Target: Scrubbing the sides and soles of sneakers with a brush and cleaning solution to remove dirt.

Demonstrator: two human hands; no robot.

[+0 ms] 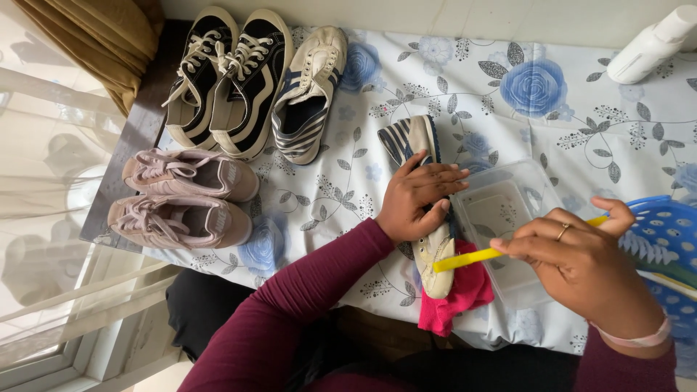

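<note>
My left hand (417,197) presses down on a cream sneaker with navy stripes (409,138) that lies on the flowered tablecloth (465,94); its toe (435,261) points toward me. A pink cloth (457,297) lies under the toe. My right hand (581,265) grips a yellow brush handle (465,258), whose tip rests on the sneaker's toe. Between the hands stands a clear plastic tub (508,210) with a little water in it.
The matching striped sneaker (308,98), a black and white pair (229,80) and a pink pair (181,196) lie at the left. A white bottle (650,43) lies at the far right. A blue perforated basket (668,239) sits at my right.
</note>
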